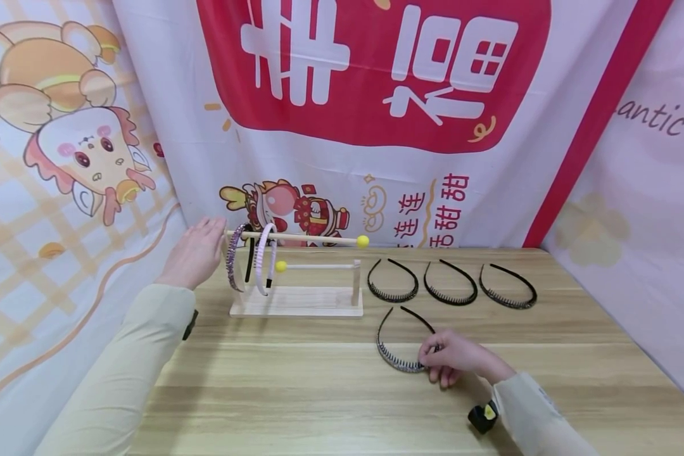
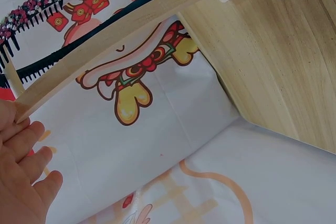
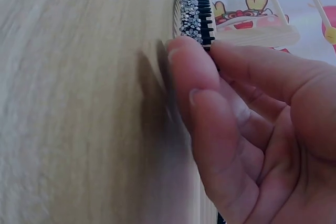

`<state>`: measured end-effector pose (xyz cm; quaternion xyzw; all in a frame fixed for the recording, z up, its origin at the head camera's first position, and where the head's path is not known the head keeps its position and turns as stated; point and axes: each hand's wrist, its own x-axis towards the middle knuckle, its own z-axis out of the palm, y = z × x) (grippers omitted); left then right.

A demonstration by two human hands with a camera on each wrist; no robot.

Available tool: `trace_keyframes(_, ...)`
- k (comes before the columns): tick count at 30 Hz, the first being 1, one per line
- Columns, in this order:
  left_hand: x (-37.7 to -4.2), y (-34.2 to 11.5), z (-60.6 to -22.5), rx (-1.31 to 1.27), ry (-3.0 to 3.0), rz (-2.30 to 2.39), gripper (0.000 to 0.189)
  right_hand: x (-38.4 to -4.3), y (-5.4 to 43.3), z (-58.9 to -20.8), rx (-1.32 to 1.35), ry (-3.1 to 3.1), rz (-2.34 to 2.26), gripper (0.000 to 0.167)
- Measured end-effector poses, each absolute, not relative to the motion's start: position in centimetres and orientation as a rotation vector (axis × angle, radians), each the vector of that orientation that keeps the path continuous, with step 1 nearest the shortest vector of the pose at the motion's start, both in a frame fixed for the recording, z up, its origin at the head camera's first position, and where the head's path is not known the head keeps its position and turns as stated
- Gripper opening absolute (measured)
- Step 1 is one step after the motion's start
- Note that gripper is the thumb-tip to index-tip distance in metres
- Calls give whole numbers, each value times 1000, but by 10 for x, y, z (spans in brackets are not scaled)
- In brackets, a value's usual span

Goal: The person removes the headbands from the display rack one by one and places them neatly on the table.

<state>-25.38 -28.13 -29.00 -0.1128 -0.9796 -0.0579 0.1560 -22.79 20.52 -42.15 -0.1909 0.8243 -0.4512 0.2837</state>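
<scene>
My left hand (image 1: pixel 196 250) is at the top left end of a wooden display rack (image 1: pixel 296 304). In the left wrist view, the thumb and a fingertip pinch the end of its upright post (image 2: pixel 126 40). Over the rack's upper rod hang a beaded dark headband (image 1: pixel 234 259) and a pale pink headband (image 1: pixel 260 259). With thumb and fingertips, my right hand (image 1: pixel 453 358) pinches a black toothed headband (image 1: pixel 396 362) on the table. Silvery beads cover that headband (image 3: pixel 191 14) in the right wrist view; the hand hides part of its right side.
Three more black toothed headbands lie in a row behind: left (image 1: pixel 393 296), middle (image 1: pixel 451 300) and right (image 1: pixel 510 303). Yellow balls cap the upper rod (image 1: pixel 362 241) and lower rod (image 1: pixel 282 266). Printed cloth (image 1: pixel 296 139) hangs behind the wooden table (image 1: pixel 296 392).
</scene>
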Motion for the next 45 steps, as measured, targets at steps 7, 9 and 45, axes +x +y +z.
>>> trace_keyframes(7,-255,-282,-291,-326,-2799,-176,46,-231,203,-413,-537,2215,-1204,18)
trace_keyframes(9,-255,-282,-291,-329,-2795,-178,46,-234,203,-409,-551,2233,-1210,19)
trace_keyframes(45,-253,-280,-291,-320,-2780,-170,45,-300,119,-268,-755,2495,-1369,42)
